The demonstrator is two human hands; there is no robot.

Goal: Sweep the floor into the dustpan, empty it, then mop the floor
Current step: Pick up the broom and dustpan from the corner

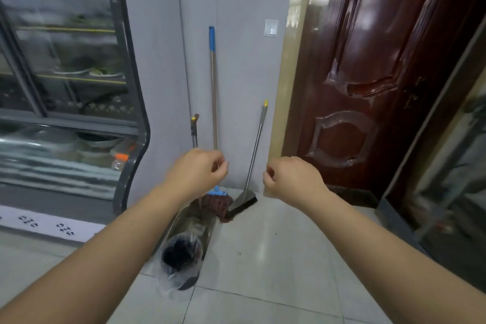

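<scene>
- Steel-handled tools are leaning against the grey wall at frame centre: blue-capped string mop (213,113), yellow-tipped black broom (254,150), and long-handled metal dustpan (188,234) lying beneath them.
- Grabbing one pole carelessly is likely risking toppling its neighbours; the dustpan's dark debris and plastic could spill.
- Left hand (197,169) and right hand (292,179) are hovering, fingers loosely curled, holding nothing.
</scene>
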